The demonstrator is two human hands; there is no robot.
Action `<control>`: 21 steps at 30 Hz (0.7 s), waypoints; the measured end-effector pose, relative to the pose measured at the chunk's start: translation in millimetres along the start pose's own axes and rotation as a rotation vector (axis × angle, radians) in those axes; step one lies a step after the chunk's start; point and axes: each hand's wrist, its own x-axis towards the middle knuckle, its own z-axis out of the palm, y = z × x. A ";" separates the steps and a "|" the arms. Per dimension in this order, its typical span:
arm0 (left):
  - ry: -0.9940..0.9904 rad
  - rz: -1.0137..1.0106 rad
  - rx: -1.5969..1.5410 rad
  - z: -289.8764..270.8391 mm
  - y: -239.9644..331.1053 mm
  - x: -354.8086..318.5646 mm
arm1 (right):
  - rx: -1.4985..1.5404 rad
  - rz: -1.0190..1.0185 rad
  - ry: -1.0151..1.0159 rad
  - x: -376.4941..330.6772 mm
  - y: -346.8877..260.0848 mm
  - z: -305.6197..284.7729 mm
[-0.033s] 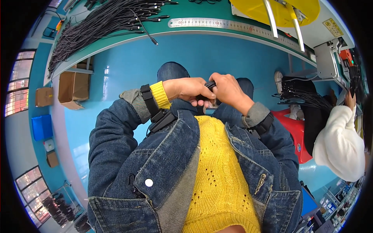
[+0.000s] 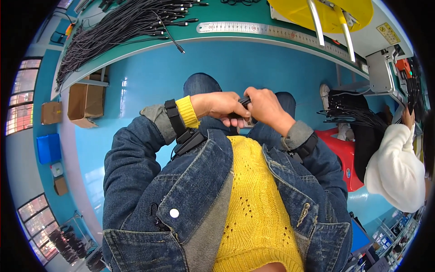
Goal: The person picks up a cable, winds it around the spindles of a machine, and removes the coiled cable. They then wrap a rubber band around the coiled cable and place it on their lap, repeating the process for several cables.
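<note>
My left hand (image 2: 217, 105) and my right hand (image 2: 265, 106) meet in front of my chest, above my knees. Both are closed around a small black piece (image 2: 244, 100), which shows only as a short dark end between the thumbs. My fingers hide the rest of it, so I cannot tell its shape. I wear a denim jacket over a yellow sweater, with a black strap on each wrist.
A green workbench (image 2: 217, 38) curves across the top, bearing a heap of black cables (image 2: 118, 27), a steel ruler (image 2: 272, 31) and a yellow reel (image 2: 326, 11). A cardboard box (image 2: 84, 104) stands at the left. A person in a white sleeve (image 2: 394, 167) and a red stool (image 2: 346, 154) are at the right.
</note>
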 end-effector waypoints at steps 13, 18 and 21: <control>1.032 0.517 0.820 -23.2 -27.0 -42.0 | -0.350 -0.309 0.125 67.6 -44.9 6.2; 1.048 0.443 0.935 -53.4 -24.5 -66.9 | -0.417 -0.461 0.093 109.8 -63.5 10.0; 0.799 0.550 0.294 -54.7 -29.4 -77.3 | -0.426 -0.519 0.087 126.1 -72.6 10.2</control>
